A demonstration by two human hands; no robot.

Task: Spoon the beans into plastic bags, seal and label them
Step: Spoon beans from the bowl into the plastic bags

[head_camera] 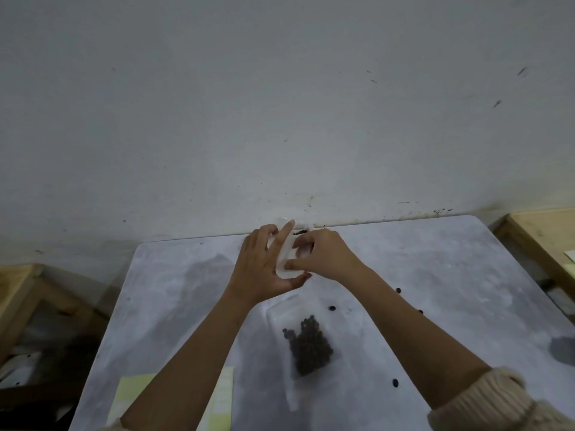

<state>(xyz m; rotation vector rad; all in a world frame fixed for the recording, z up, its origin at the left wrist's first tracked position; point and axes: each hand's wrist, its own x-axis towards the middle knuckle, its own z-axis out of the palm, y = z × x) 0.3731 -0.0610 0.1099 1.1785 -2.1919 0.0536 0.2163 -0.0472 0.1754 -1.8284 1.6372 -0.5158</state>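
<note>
Head view, looking down at the desk [435, 275]. Your left hand [261, 265] and right hand [323, 253] meet near the far edge of the desk, both holding a pale bag [287, 256] of thin plastic raised off the surface between them. On the left hand, the thumb hooks under the bag's lower edge and the fingers [287, 228] spread up its back, the forefinger nearly straight. On the right hand, the fingers curl in and pinch the bag's right edge; the fingertips are hidden by the knuckles. Whether the held bag contains anything cannot be told. Just behind the hands, against the wall [280, 104], stands a clear container [284, 219], mostly hidden, with dark specks at its right side. Nearer to you, between your forearms, a second clear bag [292, 393] lies flat on the desk with dark beans [311, 346] gathered in its middle. Loose beans [332, 308] are scattered on the desk to the right of it, well apart from one another. Yellow sheets [133, 396] lie at the near left corner, partly under your left forearm. A cream knitted sleeve [491, 396] covers the right arm near the elbow. Wooden frames [18, 290] flank the desk on both sides.
</note>
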